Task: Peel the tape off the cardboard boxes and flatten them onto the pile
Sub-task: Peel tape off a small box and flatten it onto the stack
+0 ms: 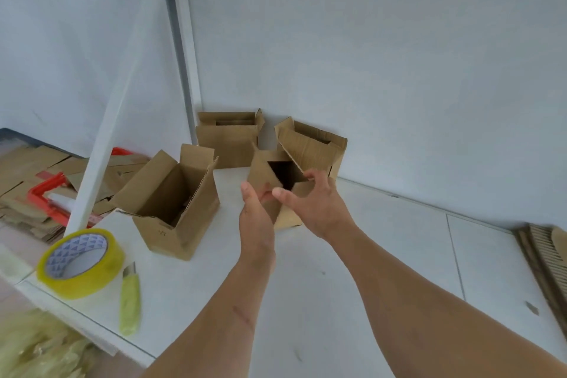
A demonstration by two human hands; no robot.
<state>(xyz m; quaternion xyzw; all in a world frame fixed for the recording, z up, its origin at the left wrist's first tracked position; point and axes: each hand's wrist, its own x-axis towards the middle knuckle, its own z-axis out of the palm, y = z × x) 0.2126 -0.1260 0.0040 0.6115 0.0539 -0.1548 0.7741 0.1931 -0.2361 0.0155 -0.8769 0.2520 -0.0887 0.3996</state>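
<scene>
Both hands, left hand (256, 209) and right hand (313, 204), are gripping the small box (267, 172) between them, its opening facing up.

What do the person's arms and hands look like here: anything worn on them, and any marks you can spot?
Both forearms are bare: no sleeves, gloves, watch or rings show. The left hand and right hand are uncovered. The left forearm carries a thin reddish scratch line running diagonally along it.

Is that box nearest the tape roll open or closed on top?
Open. The box beside the tape roll has its top flaps standing up, showing the dark inside.
</scene>
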